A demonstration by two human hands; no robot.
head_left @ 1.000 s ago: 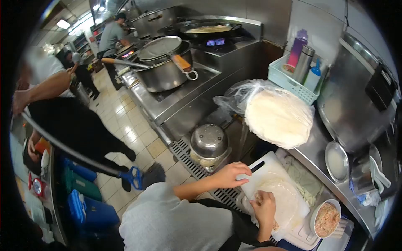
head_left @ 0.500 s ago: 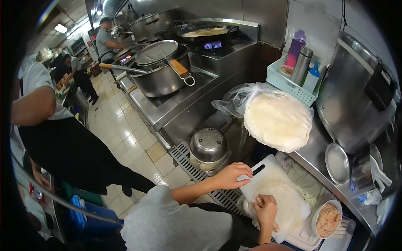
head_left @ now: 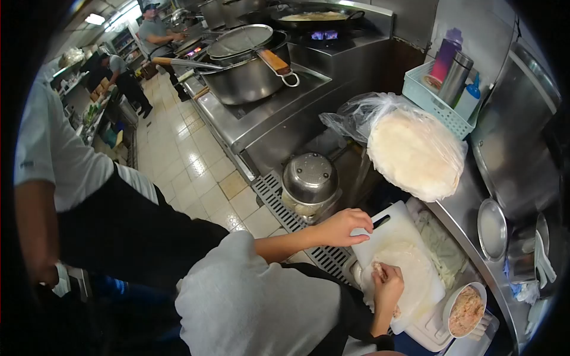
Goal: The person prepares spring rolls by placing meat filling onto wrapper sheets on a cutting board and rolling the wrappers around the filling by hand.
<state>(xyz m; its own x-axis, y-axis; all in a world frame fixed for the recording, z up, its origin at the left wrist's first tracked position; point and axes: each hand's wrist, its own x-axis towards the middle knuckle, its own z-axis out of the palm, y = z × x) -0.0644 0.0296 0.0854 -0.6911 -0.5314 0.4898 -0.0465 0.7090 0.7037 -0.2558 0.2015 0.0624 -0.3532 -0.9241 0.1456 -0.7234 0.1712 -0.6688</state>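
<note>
Dough (head_left: 409, 276) lies on the white board (head_left: 389, 228), spread from near its middle toward the edge by the bowl (head_left: 466, 311). I see that bowl just past the board's edge, with pinkish filling (head_left: 468, 308) in it. Pale green leaves (head_left: 442, 246) lie along the board's far side. Beyond them, a bag (head_left: 415, 151) of round pale sheets sits at the steel counter's edge, near a pale blue basket (head_left: 436, 110) of bottles (head_left: 454, 77). A lidded pot (head_left: 310, 178) stands low beyond my left hand (head_left: 345, 228); farther off are a big pot (head_left: 246, 86) and a wok (head_left: 314, 21) over a burner. Another person (head_left: 113, 190) stands close on the left.

The mark on that person's sleeve (head_left: 35, 148) is too small for me to read.

My right hand (head_left: 387, 282) is over the dough's near side, hiding part of it, fingers closed on a small pale lump (head_left: 379, 270). My left hand hovers by the board's slotted end, thumb and curled fingers apart, nothing visible between them; the dough lies beyond its fingertips, toward the right hand.
</note>
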